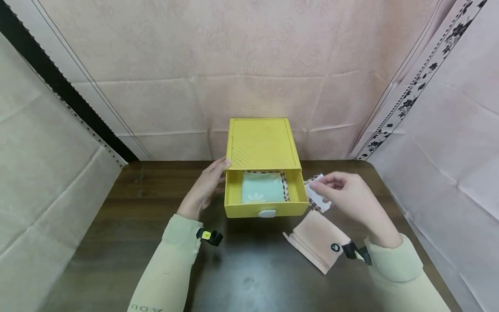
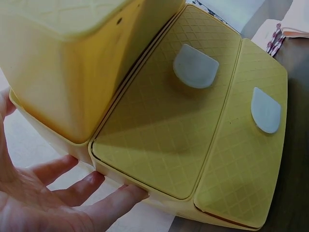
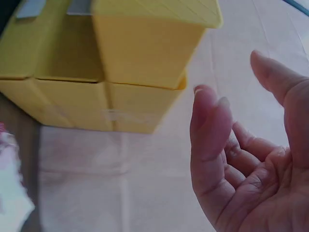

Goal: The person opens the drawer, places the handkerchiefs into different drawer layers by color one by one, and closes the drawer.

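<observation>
A small yellow drawer cabinet [image 1: 261,145] has its top drawer [image 1: 234,211] pulled out. Inside lies a folded mint-green cloth [image 1: 262,188] with a checkered edge and a pale flower. My left hand [image 1: 208,186] rests against the cabinet's left side; in the left wrist view its fingers [image 2: 116,205] reach along the side wall. To the right of the drawer, my right hand [image 1: 347,195] hovers over a folded white cloth [image 1: 320,201] with checkered trim. Its fingers are loosely bent and hold nothing; the right wrist view shows the thumb [image 3: 273,77] apart from them.
A folded pink cloth [image 1: 317,240] lies on the dark wooden table [image 1: 241,277], in front of the white one. Two closed drawers with white handles [image 2: 195,66] sit below the pulled-out one. Pale fabric [image 1: 218,86] hangs behind the table and on both sides.
</observation>
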Motion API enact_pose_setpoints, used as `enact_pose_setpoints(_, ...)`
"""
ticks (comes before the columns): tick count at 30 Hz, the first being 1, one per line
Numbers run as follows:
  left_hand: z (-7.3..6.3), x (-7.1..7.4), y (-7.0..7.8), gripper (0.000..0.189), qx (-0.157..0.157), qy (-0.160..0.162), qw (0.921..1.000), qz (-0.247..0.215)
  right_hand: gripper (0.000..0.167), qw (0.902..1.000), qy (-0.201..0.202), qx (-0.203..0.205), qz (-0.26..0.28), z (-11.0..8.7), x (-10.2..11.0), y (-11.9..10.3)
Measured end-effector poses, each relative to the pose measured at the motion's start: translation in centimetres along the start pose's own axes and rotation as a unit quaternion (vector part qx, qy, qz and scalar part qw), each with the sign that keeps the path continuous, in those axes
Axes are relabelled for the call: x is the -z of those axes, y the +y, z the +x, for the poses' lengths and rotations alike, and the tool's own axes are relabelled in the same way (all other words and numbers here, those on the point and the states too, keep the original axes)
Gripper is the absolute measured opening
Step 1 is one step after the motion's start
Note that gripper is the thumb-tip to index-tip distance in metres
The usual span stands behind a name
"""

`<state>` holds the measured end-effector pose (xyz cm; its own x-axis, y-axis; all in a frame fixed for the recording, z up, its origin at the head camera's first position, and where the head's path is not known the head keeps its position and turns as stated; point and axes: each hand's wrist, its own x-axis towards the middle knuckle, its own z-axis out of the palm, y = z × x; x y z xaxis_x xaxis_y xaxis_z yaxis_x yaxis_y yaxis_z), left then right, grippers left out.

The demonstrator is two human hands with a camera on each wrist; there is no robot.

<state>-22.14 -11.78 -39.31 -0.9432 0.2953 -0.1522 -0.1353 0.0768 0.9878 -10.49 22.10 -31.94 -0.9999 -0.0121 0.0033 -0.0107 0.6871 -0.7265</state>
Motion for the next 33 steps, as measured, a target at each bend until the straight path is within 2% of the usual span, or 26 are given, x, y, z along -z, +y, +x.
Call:
enact_pose_setpoints(3,0.0,0.0,0.0,0.074,-0.001,0.0,1.0,0.001,0.049,0.9981,-0.033,-0.028,0.045,-0.9,-0.7,1.6)
enact_pose_setpoints(6,-0.1,0.0,0.2,0.074,0.001,0.002,1.0,0.001,0.043,0.9936,-0.07,-0.033,0.083,-1.5,-1.7,2.6)
enact_pose_setpoints(10,-0.2,0.0,0.3,0.073,0.001,0.003,1.0,-0.001,0.034,0.9861,-0.127,0.006,0.106,-2.1,-3.3,3.1)
enact_pose_setpoints(14,-0.4,0.0,0.4,0.073,0.003,0.004,1.0,0.003,0.029,0.9721,-0.19,0.046,0.13,-2.4,-5.2,3.0)
enact_pose_setpoints(18,-0.5,-0.1,0.5,0.073,0.005,0.005,1.0,0.006,0.029,0.9603,-0.225,0.058,0.155,-2.5,-7.1,2.4)
enact_pose_setpoints(21,-0.5,-0.1,0.5,0.073,0.004,0.004,1.0,0.007,0.033,0.9546,-0.227,0.046,0.187,-2.6,-8.4,1.7)
enact_pose_setpoints(24,-0.4,-0.1,0.4,0.072,0.006,0.005,1.0,0.006,0.038,0.9473,-0.213,0.023,0.238,-2.6,-9.8,1.0)
enact_pose_setpoints(29,-0.4,-0.1,0.4,0.071,0.004,0.003,1.0,0.002,0.05,0.9299,-0.171,-0.017,0.325,-2.4,-11.7,0.2)
enact_pose_setpoints(33,-0.4,-0.1,0.6,0.07,0.002,0.003,1.0,0.0,0.053,0.9183,-0.132,-0.039,0.371,-2.2,-12.6,-0.2)
